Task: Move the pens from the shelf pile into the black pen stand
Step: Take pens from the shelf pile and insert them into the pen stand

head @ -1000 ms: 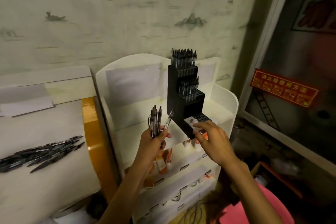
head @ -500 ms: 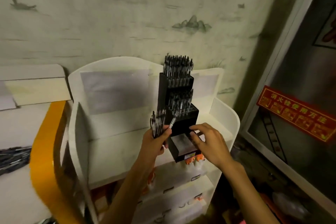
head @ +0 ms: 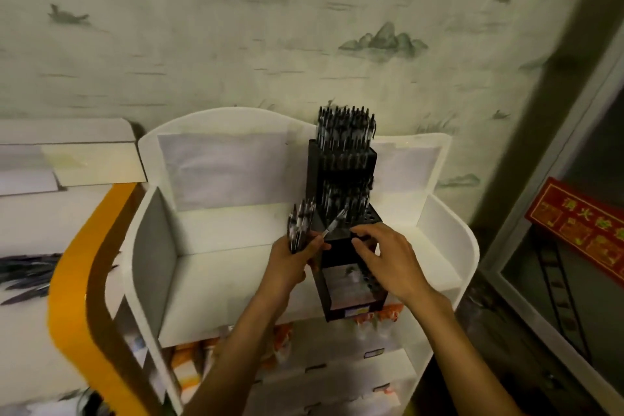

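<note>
- The black pen stand [head: 344,213] sits at the front edge of the white display shelf [head: 216,267]; bare shelf lies to its left, a curved side wall to its right.
- The left hand [head: 290,263] clenches a bundle of pens [head: 299,228] upright, touching the stand's left side, with one pen [head: 334,224] angled toward the lower tier.
- The right hand [head: 385,260] hovers over that tier, fingers loosely bent and grasping nothing.
- The pen pile [head: 23,272] is cut off at the left edge and blurred.
- Painted wallpaper [head: 236,27] sits behind.
</note>
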A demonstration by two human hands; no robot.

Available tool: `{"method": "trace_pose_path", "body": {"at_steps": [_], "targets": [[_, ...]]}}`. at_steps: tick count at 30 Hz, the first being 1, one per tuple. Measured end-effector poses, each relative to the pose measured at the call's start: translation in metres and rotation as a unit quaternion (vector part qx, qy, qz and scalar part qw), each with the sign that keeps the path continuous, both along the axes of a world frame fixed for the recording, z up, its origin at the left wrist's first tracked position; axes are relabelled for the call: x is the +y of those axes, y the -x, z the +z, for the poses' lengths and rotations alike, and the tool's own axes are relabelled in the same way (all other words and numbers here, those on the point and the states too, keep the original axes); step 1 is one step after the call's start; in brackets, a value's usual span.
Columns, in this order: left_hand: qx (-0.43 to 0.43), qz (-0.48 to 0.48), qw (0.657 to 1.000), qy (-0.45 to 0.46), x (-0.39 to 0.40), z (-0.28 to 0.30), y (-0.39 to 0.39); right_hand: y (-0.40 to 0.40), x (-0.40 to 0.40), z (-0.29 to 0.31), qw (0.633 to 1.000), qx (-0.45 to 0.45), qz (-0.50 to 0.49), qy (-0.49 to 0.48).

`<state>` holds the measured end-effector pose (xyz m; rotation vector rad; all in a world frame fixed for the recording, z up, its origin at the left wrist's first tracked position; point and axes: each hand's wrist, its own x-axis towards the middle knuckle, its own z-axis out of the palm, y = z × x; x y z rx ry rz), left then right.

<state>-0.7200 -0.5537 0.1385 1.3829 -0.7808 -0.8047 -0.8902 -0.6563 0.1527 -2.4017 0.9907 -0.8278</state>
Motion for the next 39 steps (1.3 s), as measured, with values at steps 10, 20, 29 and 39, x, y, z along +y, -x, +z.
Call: {"method": "trace_pose_path", "body": {"at_steps": [10, 20, 29, 39], "targets": [[0.017, 0.043, 0.999, 0.014, -0.046, 0.004, 0.039, 0.009, -0.065, 0.01, 0.986, -0.105, 0.076, -0.104], [-0.006, 0.073, 0.997, 0.003, -0.079, 0.006, 0.056, 0.002, -0.101, 0.015, 0.888, -0.263, 0.135, -0.352], [-0.087, 0.169, 0.982, -0.019, -0.077, 0.007, 0.037, -0.001, -0.149, 0.028, 0.875, -0.365, 0.048, -0.315], [0.007, 0.14, 0.99, 0.009, -0.077, -0.004, 0.019, -0.013, -0.169, 0.024, 0.967, -0.253, 0.01, -0.034]]}}
